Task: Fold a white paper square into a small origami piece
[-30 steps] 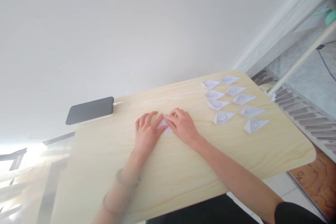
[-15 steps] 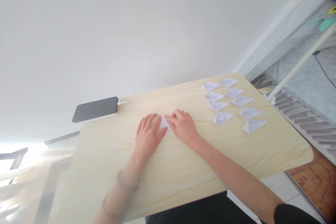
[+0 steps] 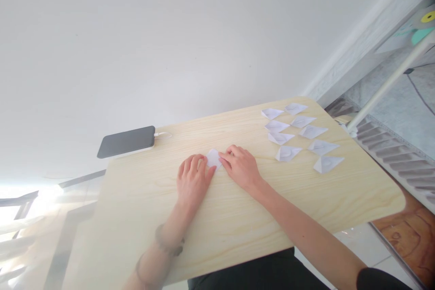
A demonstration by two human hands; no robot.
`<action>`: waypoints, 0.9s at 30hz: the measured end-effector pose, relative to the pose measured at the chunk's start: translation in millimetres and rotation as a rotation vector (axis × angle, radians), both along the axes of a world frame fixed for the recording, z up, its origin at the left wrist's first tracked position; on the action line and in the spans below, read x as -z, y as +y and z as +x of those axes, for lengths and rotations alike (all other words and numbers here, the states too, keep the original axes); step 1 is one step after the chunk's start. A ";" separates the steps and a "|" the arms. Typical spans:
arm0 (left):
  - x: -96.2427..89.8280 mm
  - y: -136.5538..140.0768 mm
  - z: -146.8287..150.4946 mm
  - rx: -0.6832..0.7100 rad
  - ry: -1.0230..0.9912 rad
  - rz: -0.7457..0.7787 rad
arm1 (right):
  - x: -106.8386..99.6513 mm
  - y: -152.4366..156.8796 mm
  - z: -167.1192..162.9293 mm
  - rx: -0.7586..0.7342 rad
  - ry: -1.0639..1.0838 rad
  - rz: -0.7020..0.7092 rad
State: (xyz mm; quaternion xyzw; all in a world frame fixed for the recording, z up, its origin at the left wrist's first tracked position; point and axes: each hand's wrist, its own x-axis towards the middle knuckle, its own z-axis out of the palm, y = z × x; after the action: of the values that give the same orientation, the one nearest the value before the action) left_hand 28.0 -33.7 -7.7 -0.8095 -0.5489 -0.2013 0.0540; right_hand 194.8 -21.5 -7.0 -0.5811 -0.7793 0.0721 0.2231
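Observation:
A small piece of folded white paper (image 3: 213,158) lies on the wooden table between my two hands. My left hand (image 3: 193,179) is at its left side, thumb and forefinger closed on the paper's edge. From the right, my right hand (image 3: 242,167) pinches the paper's right corner between thumb and curled fingers. Fingertips hide parts of both side edges. To the right, several white folded paper boats (image 3: 288,153) are set out in two rough columns.
A dark phone (image 3: 127,141) with a white cable (image 3: 165,134) plugged in lies at the table's (image 3: 238,231) back left edge. The white wall (image 3: 190,45) rises along the back. A pale pole (image 3: 387,84) stands beyond the right edge.
My right hand has shifted slightly right, and its fingers have moved from the paper's top to its right corner. My left fingers have drawn slightly back, exposing more paper.

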 end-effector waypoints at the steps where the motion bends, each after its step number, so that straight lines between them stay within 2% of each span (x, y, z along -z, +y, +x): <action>1: -0.2 -0.3 0.1 -0.005 -0.004 -0.006 | -1.0 -0.8 -0.1 0.001 -0.001 -0.002; 5: -0.7 -0.9 -0.4 -0.008 -0.019 -0.013 | -1.3 -1.9 2.7 -0.011 0.026 -0.012; 10: 1.8 0.2 -1.2 0.101 0.000 -0.017 | 2.2 -0.5 5.8 -0.013 0.093 -0.014; 20: 0.2 -0.7 1.5 0.073 0.042 -0.056 | -0.7 2.4 14.2 -0.044 0.145 -0.035; 27: 4.7 -3.3 0.6 0.081 -0.023 -0.004 | -4.6 2.6 13.7 -0.032 0.098 -0.047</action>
State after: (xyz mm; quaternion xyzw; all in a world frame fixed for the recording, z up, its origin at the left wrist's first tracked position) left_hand 28.6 -36.9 -12.4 -0.8287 -0.5169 -0.2115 0.0377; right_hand 208.5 -18.8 -2.4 -0.5693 -0.7748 0.1223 0.2462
